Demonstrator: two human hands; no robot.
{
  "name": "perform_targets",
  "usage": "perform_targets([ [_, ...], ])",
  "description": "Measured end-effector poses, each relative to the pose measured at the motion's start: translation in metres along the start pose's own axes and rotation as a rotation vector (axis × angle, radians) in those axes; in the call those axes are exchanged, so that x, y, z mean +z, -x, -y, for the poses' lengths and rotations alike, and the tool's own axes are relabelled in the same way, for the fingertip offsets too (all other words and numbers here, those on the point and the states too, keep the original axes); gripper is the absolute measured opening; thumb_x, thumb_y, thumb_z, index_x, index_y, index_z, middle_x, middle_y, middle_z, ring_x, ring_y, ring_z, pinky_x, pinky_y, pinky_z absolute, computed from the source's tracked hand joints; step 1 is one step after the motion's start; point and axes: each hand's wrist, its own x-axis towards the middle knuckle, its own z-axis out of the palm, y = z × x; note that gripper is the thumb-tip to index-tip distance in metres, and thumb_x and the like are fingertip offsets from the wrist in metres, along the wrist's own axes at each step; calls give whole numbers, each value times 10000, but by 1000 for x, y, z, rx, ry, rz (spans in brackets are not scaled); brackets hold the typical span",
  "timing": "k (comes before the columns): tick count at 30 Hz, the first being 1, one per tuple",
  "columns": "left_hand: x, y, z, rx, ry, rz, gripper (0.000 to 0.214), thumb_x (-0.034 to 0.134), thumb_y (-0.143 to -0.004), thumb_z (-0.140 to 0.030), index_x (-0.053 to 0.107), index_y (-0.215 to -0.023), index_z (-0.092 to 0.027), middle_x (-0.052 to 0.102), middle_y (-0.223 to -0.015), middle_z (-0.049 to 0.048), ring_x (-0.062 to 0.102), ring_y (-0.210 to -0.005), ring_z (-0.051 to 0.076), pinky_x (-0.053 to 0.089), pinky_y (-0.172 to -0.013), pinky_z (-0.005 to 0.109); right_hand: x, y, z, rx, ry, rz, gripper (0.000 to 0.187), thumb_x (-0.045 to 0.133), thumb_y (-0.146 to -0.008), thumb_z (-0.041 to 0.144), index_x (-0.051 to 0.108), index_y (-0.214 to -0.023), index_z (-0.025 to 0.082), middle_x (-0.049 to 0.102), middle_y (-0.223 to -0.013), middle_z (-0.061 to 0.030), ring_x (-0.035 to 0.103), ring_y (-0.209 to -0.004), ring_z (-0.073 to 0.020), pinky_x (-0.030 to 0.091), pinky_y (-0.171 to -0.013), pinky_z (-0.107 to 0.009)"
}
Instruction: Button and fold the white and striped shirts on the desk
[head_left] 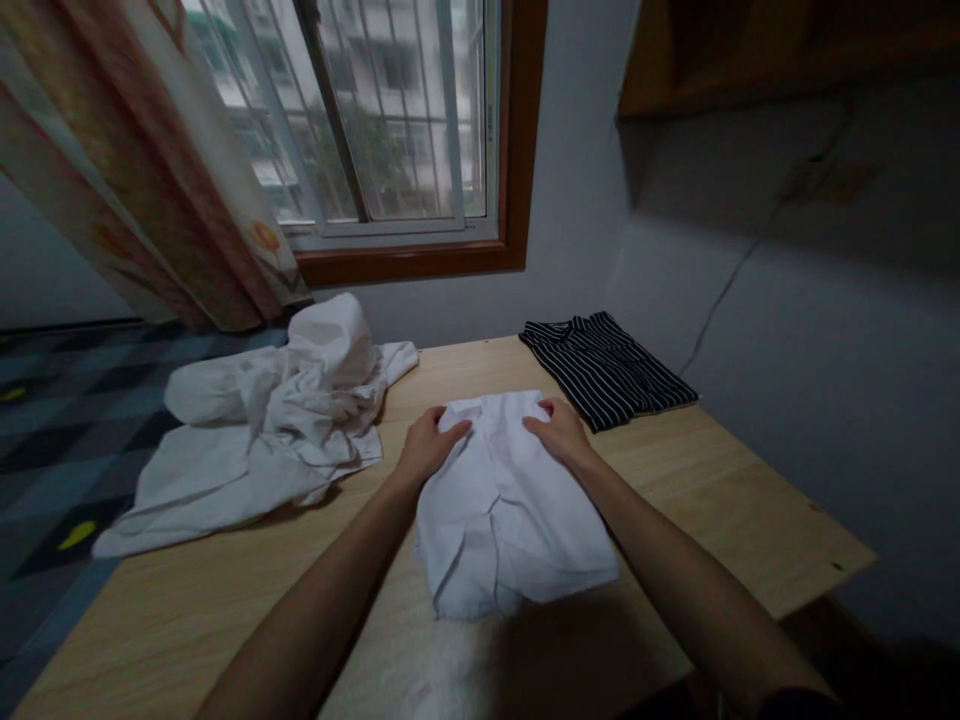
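1. White shirt lies folded mid-table, w/ both hands at its far end.
2. L hand pinches the collar end; R hand rests open (fingers flat on cloth).
3. Rumpled white pile just left; striped shirt folded close on the right.

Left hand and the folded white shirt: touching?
Touching. Head view: the left hand lays its fingers on the far left corner of the folded white shirt, no gap; the right hand rests on the far right corner.
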Motion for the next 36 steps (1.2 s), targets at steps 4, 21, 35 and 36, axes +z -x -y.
perform_targets([
  [4,3,-9,-17,-5,-34,92,381,613,-636,-75,682,-1008,-117,716,-1038,105,651,-969,239,489,-886,324,-6,-12,10,38,-57,117,179,605,-714,161,685,-873,142,701,-864,-60,625,-785,-163,457,-748,-272],
  [21,-71,57,-33,173,-223,379,529,610,-574,-132,685,-1093,-198,729,-966,59,660,-855,235,497,-762,284,-75,7,32,-122,92,514,156,563,-682,30,629,-656,168,619,-616,16,549,-591,-125,362,-545,-216],
  [35,-19,62,-32,238,-591,289,157,512,-875,-335,627,-896,-229,668,-759,80,642,-766,245,388,-656,285,-4,60,75,-458,529,296,140,570,-878,282,631,-953,181,674,-983,-137,618,-905,-265,425,-741,-341],
  [36,-20,62,-31,238,-575,275,177,484,-893,-327,630,-876,-228,664,-746,81,640,-761,244,388,-663,288,-1,61,73,-456,547,325,113,530,-890,212,629,-933,179,681,-965,-139,627,-865,-259,421,-720,-337],
])
